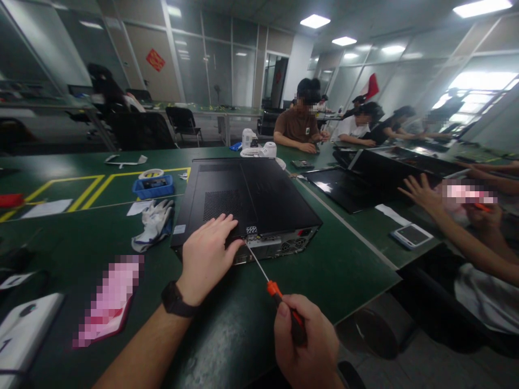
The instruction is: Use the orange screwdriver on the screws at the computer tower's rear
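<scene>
A black desktop computer case (251, 194) lies flat on the green table (332, 270), its rear panel with ports facing me. My left hand (208, 254), a dark watch on its wrist, rests flat with fingers spread on the case's near edge. My right hand (308, 346) is closed round the handle of a red and black screwdriver (279, 294). The screwdriver's thin shaft reaches up to the rear edge of the case, next to my left fingers.
White gloves (154, 224) lie left of the case, beside a blue tray (153, 186) and a tape roll (151, 173). A white box (24, 329) sits at the near left. Other people sit at the right and behind, one reaching a hand (419, 192) toward black laptops (365, 178).
</scene>
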Motion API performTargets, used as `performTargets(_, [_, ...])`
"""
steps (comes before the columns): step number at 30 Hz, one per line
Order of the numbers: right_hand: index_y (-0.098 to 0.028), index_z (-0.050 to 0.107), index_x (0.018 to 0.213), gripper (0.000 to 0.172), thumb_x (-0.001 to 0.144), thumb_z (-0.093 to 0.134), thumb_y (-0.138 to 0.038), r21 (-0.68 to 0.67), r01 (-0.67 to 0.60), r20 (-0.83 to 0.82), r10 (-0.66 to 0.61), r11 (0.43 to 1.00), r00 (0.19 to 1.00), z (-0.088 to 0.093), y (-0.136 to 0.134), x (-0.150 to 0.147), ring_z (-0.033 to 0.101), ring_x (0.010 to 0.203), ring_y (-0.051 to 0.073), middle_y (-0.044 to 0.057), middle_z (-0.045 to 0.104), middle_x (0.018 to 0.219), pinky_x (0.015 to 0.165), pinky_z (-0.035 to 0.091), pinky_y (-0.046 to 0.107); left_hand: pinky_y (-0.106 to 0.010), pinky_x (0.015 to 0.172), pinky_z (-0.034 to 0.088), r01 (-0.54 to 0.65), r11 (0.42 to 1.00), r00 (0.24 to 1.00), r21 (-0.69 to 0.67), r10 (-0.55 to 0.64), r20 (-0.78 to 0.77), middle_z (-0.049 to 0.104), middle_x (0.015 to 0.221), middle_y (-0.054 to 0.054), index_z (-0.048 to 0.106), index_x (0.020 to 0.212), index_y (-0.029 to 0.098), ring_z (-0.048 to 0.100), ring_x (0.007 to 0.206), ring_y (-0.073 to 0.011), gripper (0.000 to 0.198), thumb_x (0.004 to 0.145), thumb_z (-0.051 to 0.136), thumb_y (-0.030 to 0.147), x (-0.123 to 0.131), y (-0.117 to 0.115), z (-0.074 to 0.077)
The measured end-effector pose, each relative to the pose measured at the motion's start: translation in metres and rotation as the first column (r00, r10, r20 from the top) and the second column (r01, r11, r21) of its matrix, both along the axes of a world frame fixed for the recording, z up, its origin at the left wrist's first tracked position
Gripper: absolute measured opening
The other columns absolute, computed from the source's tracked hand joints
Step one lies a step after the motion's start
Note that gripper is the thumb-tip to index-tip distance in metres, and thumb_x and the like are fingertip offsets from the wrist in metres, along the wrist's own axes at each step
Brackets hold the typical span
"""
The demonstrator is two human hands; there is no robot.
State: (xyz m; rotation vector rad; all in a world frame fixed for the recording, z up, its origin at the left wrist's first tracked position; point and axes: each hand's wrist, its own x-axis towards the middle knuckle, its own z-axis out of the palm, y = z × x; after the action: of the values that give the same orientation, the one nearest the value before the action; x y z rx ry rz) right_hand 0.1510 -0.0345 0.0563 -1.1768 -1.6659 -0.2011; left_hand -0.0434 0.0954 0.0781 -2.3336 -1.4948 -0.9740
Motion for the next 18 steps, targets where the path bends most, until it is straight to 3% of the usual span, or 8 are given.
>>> performTargets(10, [-0.022,0.06,0.1,0.006,0.101,0.055,-0.019,-0.034,0.004,0.005,-0.004,0.999,1.0,-0.0022,-0.0002,0.0019,0.067,0.056,0.01,-0.003,0.067,0.071,0.053,0.051,0.019,-0.05,0.116,0.056,0.011,1.0,1.0,0.005,-0.011,-0.002,0.076,0.138,-0.014,0.075,0.128,0.016,0.073,0.129,-0.0319,0.039,0.091,0.078,0.03,-0.0009,-0.0015,0.0011])
performTargets(18, [-0.021,0.059,0.103,0.007,0.1,0.056,-0.016,-0.016,-0.003,-0.006,0.003,1.0,1.0,-0.0027,0.0005,0.0023,0.067,0.057,0.01,-0.003,0.068,0.073,0.057,0.055,0.02,-0.05,0.116,0.057,0.031,0.999,1.0,-0.012,-0.031,-0.002,0.075,0.139,-0.013,0.075,0.129,0.016,0.071,0.131,-0.0322,0.043,0.092,0.079,0.038,-0.005,0.0001,0.0018])
